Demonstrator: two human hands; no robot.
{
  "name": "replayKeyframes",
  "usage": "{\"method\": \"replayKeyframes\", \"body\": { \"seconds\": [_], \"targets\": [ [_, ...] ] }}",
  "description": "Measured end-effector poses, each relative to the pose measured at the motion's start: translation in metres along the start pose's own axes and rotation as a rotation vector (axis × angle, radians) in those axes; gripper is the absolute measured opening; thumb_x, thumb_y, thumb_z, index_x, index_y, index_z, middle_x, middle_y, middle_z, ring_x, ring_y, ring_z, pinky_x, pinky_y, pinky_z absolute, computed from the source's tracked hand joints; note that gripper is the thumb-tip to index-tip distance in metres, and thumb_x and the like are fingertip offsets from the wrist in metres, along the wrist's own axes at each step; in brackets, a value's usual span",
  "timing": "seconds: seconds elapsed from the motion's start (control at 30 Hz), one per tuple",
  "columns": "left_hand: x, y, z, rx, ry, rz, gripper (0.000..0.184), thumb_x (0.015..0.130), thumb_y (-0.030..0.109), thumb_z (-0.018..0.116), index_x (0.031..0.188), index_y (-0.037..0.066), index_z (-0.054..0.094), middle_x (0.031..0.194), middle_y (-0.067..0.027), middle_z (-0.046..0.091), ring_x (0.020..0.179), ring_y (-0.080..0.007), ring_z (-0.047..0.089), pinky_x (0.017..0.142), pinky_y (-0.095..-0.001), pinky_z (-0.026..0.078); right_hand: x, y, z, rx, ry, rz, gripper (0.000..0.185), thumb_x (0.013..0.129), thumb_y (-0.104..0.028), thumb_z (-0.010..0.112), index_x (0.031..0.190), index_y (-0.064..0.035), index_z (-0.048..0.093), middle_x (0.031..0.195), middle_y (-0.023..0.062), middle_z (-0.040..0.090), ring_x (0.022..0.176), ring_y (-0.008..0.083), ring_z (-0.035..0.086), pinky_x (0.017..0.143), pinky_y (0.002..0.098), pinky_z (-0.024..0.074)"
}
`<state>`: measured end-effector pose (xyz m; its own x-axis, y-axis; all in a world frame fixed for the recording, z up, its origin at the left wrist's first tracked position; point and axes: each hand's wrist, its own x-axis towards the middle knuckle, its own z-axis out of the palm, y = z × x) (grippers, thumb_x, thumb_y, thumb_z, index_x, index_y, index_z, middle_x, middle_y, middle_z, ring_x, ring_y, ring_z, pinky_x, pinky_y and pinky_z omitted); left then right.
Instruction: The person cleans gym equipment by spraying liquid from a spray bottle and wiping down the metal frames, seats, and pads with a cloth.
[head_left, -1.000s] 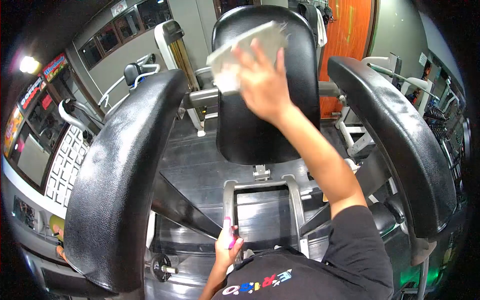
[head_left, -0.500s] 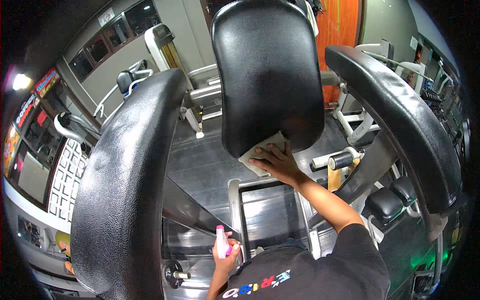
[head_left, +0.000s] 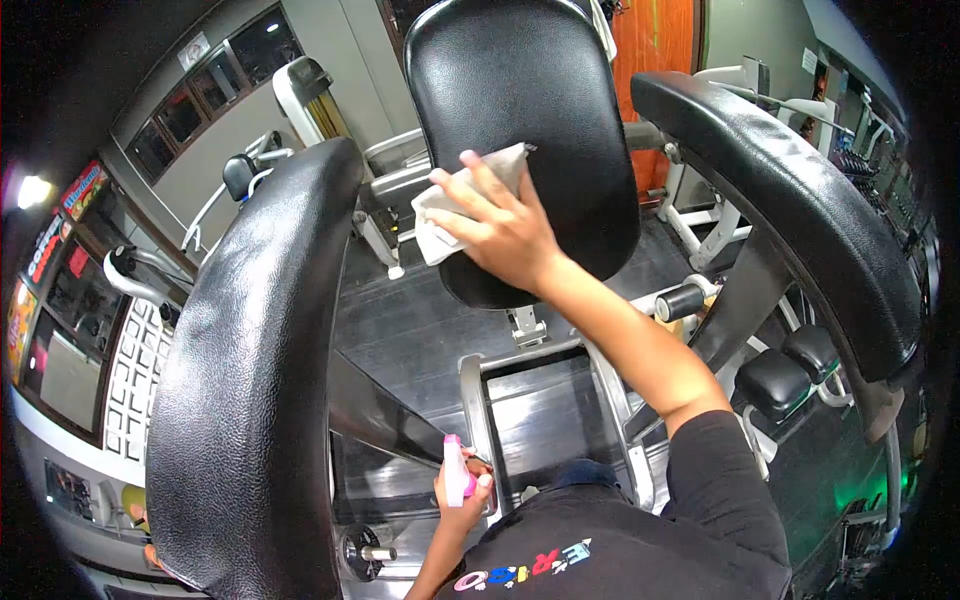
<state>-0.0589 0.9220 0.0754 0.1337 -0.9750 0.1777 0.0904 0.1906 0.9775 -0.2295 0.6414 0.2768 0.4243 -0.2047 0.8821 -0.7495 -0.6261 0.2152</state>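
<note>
My right hand (head_left: 505, 228) lies with fingers spread on a light grey cloth (head_left: 437, 232), pressing it against the left part of a black padded backrest (head_left: 520, 80). The cloth reaches a little past the pad's left edge. Low in the view, my left hand (head_left: 463, 505) is wrapped round a spray bottle with a white and pink head (head_left: 454, 470); the bottle's body is mostly hidden. Long black arm pads stand on both sides, one on the left (head_left: 235, 370) and one on the right (head_left: 790, 190).
A grey metal frame (head_left: 475, 405) stands below the backrest. A dark bar slants from the left pad toward my left hand. A weight plate (head_left: 360, 552) is at the lower left. Small black seats (head_left: 772, 385) and a roller (head_left: 680, 302) are at the right.
From the top of the backrest, my right hand and the cloth went down to its bottom edge, then back up to its left middle. My left hand still holds the spray bottle. The view shifted slightly.
</note>
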Motion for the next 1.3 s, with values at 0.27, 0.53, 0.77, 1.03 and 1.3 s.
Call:
{"method": "replayKeyframes", "body": {
  "seconds": [0.27,0.53,0.77,1.03,1.3],
  "targets": [
    [-0.011,-0.010,-0.001,0.149,-0.026,0.001,0.051,0.084,0.013,0.070,0.127,0.000,0.044,0.079,-0.0047,0.060,0.077,-0.0147,0.061,0.075,-0.0317,0.051,-0.010,-0.044,0.048,-0.080,-0.151,-0.264,0.016,0.077,-0.022,0.057,0.081,-0.0103,0.067,0.097,0.0083,0.069,0.109,0.0252,0.060,0.114,0.0581,0.0252],
    [-0.014,0.001,0.003,0.194,0.043,0.037,0.049,0.081,0.022,0.078,0.118,0.000,0.054,0.079,-0.0050,0.064,0.070,-0.0101,0.061,0.065,-0.0247,0.049,-0.006,-0.072,0.046,-0.202,-0.575,-0.337,0.022,0.080,-0.026,0.060,0.075,-0.0132,0.077,0.078,0.0041,0.074,0.089,0.0249,0.067,0.114,0.0543,0.0208],
    [-0.021,0.013,0.005,0.048,0.157,0.060,0.052,0.081,0.015,0.073,0.122,-0.006,0.050,0.080,-0.0065,0.065,0.072,-0.0125,0.060,0.069,-0.0265,0.049,-0.056,-0.091,0.065,-0.142,-0.665,-0.385,0.023,0.080,-0.026,0.060,0.065,-0.0149,0.074,0.069,-0.0008,0.070,0.085,0.0190,0.063,0.108,0.0451,0.0264],
    [-0.033,0.011,-0.008,0.041,0.181,-0.072,0.055,0.080,0.014,0.073,0.125,-0.006,0.048,0.082,-0.0077,0.066,0.070,-0.0110,0.059,0.069,-0.0262,0.048,-0.076,-0.088,0.071,0.004,-0.596,-0.362,0.025,0.079,-0.026,0.059,0.063,-0.0134,0.074,0.065,0.0018,0.069,0.094,0.0221,0.064,0.113,0.0466,0.0203],
    [-0.017,0.005,-0.002,0.103,0.130,-0.083,0.053,0.081,0.015,0.073,0.124,-0.005,0.050,0.080,-0.0070,0.067,0.071,-0.0112,0.061,0.070,-0.0263,0.049,-0.192,-0.056,0.061,0.619,-0.511,0.062,0.016,0.076,-0.026,0.065,0.077,-0.0102,0.066,0.074,0.0071,0.066,0.098,0.0286,0.061,0.100,0.0473,0.0387]
  ]
}}
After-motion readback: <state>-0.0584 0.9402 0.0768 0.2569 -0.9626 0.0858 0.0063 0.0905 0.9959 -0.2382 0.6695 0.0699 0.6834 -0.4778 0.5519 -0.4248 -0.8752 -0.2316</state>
